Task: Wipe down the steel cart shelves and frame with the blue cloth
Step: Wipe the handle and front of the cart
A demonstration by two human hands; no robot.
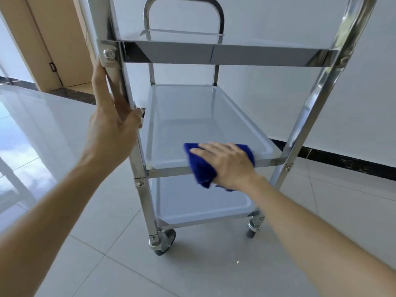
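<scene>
No brand, label or readable writing anywhere on the steel cart (137, 146). Three shelves: top shelf (214, 55), middle shelf (192, 116), bottom shelf (192, 206).

Blue cloth (201, 170) bunched on the near edge of the middle shelf, draped over the front rim and hanging a little below it toward the bottom shelf. Right hand (227, 163) flat on top of the cloth, fingers nearly straight and spread, pointing left, pressing it against the shelf rim; thumb hidden under the hand, so grip from below cannot be told. Much of the cloth covered by that hand; only its left end and lower folds show.

Left hand (113, 125) on the near-left upright of the cart, between top and middle shelf, palm against the post, fingers extended up along it, thumb hooked round the post by the middle-shelf bracket. Fingertips partly hidden behind the post.

Cart top cut off by the upper frame edge; far handle loop (182, 9) only partly in view. Near-right upright (317, 97) runs out of frame at top. Two casters visible under the cart: near-left caster (162, 241), near-right caster (254, 227), the second slightly blurred. Far casters hidden behind the bottom shelf.

Glossy tiled floor (192, 264) under the cart, white wall (321, 82) behind it, wooden door frame (53, 50) left of it, cut off at top.
</scene>
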